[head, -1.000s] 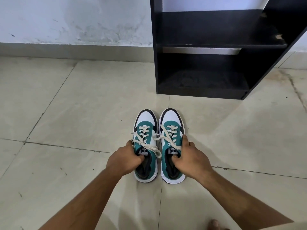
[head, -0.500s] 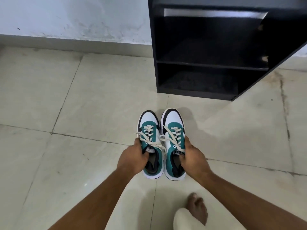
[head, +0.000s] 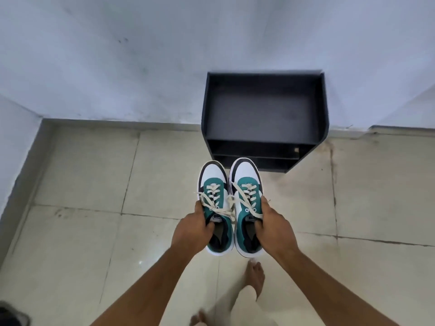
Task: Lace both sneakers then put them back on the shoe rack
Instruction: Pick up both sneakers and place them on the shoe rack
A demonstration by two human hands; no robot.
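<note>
Holding one laced sneaker in each closed hand, we grip the left sneaker point(head: 213, 203) with the left hand point(head: 191, 229) and the right sneaker point(head: 247, 198) with the right hand point(head: 274, 228); both are teal, white and black, toes at 12 o'clock toward the black rack point(head: 263, 114).

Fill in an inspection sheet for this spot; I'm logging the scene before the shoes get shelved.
Surface: beige tiled floor, stained grout lines.
Job's things: two teal-white-black laced sneakers, left one and right one, held above the floor; black wooden shoe rack ahead, visible shelves bare.
Clutter: dark object at lower left corner, unclear.
Hands: left hand grips left sneaker's collar; right hand grips right sneaker's.
Cables: nothing seen.
Surroundings: pale scuffed wall; bare foot.
</note>
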